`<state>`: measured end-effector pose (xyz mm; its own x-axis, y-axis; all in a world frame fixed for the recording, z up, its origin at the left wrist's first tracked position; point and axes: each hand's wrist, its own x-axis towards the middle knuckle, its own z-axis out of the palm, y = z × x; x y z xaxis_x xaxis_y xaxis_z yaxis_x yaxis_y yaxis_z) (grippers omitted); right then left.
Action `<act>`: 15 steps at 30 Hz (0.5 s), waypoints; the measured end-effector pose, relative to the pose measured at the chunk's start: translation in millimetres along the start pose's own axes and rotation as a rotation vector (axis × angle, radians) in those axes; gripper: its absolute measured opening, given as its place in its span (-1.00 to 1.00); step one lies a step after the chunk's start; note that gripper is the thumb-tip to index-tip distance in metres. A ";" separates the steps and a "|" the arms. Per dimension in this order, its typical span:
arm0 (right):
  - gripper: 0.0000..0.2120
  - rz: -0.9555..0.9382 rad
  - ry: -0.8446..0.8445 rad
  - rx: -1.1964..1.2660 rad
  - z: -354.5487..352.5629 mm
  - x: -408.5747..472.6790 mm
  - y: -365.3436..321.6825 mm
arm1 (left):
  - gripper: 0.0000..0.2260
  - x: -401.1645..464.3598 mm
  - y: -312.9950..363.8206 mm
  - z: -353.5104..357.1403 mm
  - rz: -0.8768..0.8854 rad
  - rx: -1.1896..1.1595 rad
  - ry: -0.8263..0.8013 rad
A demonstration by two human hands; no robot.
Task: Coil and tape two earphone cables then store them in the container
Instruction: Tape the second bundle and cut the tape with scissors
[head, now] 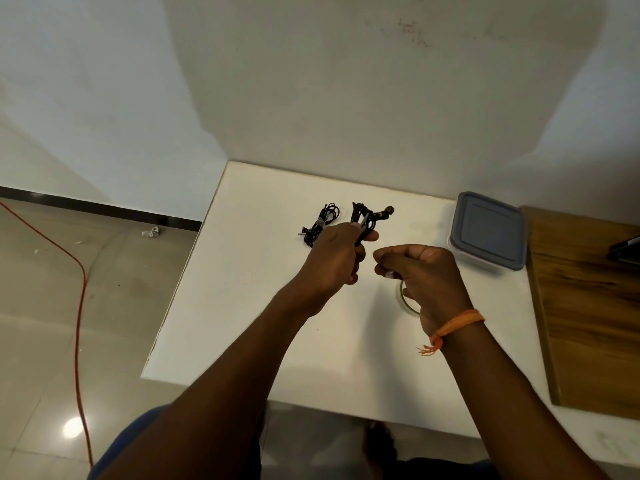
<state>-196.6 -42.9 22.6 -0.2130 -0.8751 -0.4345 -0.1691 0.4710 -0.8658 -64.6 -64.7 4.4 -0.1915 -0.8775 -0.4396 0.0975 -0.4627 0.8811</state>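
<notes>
Left hand [334, 259] pinches a coiled black earphone cable [364, 221]; right hand [420, 271] pinches a tape piece [390, 274]. No readable writing.

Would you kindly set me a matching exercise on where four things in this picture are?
Things:
1. container
2. taped coil
3. second coil
4. tape roll

Places:
A. in the left hand
B. under the right hand
C. lying on the table, left of the hands
D. lid on, at the table's right edge

Pairs: 1-D, 2-C, 3-A, 4-B
</notes>
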 end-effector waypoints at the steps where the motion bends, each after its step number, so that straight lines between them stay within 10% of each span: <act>1: -0.92 -0.001 -0.002 -0.001 2.2 -0.7 0.9 | -0.64 -0.2 -1.1 1.0 0.049 0.047 0.012; 15: -0.91 0.108 -0.018 0.181 7.8 -2.0 3.4 | -0.68 -3.2 -10.2 1.8 0.423 0.601 -0.007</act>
<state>-189.3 -40.5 18.6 -0.2034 -0.8230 -0.5304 0.0304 0.5361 -0.8436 -66.7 -56.9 -2.9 -0.2625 -0.9641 -0.0412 -0.3877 0.0663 0.9194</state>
